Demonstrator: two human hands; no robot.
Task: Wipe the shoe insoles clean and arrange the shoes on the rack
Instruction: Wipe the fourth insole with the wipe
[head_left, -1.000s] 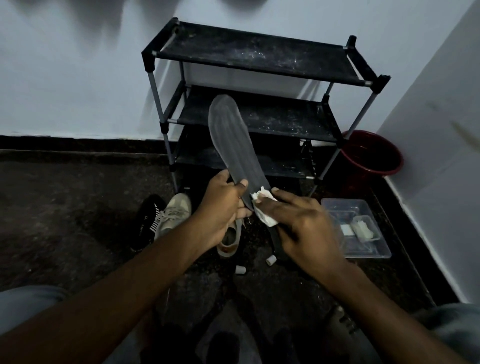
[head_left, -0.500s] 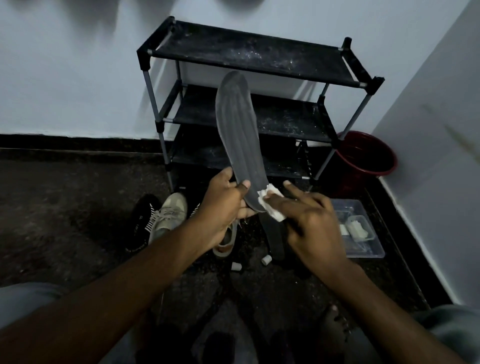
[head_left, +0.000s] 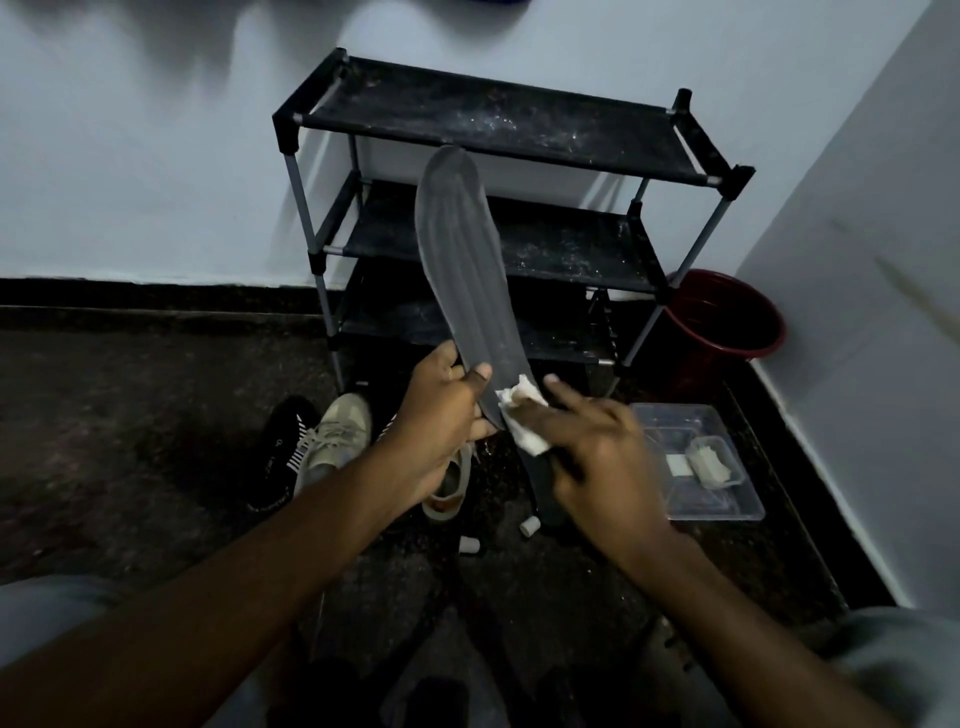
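Grey insole (head_left: 462, 270) stood nearly upright at mid-view, toe end pointing to 12 o'clock. The left grip (head_left: 441, 415) clasped its lower part from the 9 o'clock side, thumb laid across the face. The right grip (head_left: 597, 457), blurred, held a crumpled white wipe (head_left: 519, 415) against the insole from 4 o'clock. Beyond the left grip, at 8 o'clock, a beige sneaker (head_left: 337, 431) and a black shoe (head_left: 280, 452) lay on the dark floor; a clear tray (head_left: 727, 512) sat at 3 o'clock. Farther off stood the black three-shelf rack (head_left: 498, 124), a red bucket (head_left: 727, 317) at its 4 o'clock.
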